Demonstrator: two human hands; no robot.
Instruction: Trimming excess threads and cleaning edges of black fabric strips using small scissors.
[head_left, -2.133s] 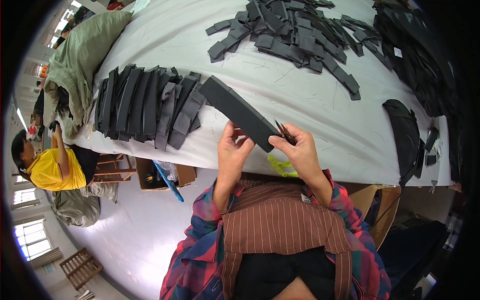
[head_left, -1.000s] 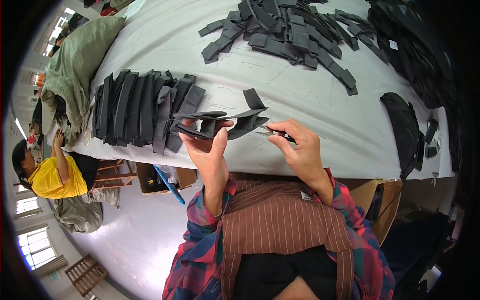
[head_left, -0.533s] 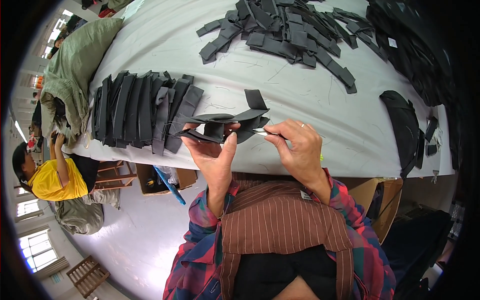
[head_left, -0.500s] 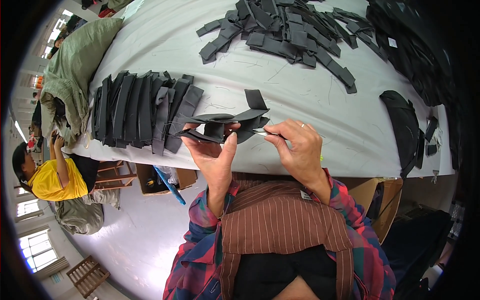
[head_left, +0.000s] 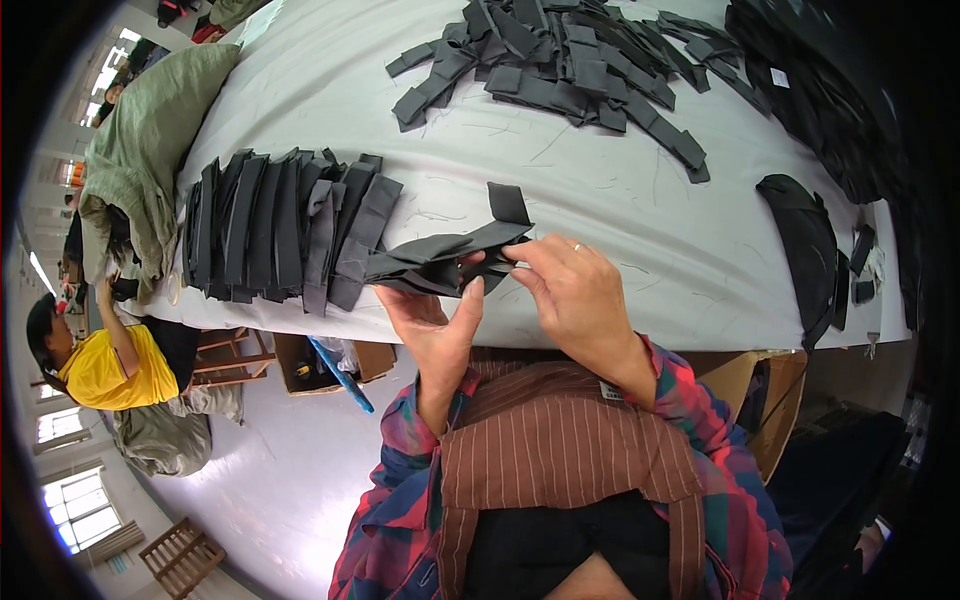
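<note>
In front of me, just above the table's near edge, a dark grey folded fabric strip [head_left: 440, 250] is held in the air, with one flap [head_left: 510, 204] standing up at its right end. My left hand [head_left: 432, 325] grips it from below, the thumb against the near layer and the other fingers partly hidden behind the cloth. My right hand [head_left: 580, 285], a ring on one finger, pinches at the strip's right end. Whatever lies between those fingertips is hidden by them. Close to my left hand is a row of similar stacked strips [head_left: 270, 225].
On the white-covered table [head_left: 560, 200] lies a loose heap of dark strips [head_left: 570, 60] at the far side. Dark cloth pieces [head_left: 800, 250] lie at the right. A green sack [head_left: 150, 130] stands far left. A person in yellow [head_left: 110, 365] works there. Cardboard boxes [head_left: 375, 360] sit below the edge.
My right hand has moved left and up against the strip. A small pale thing seen in its fingers before is now out of sight. The strip's layers have come closer together.
</note>
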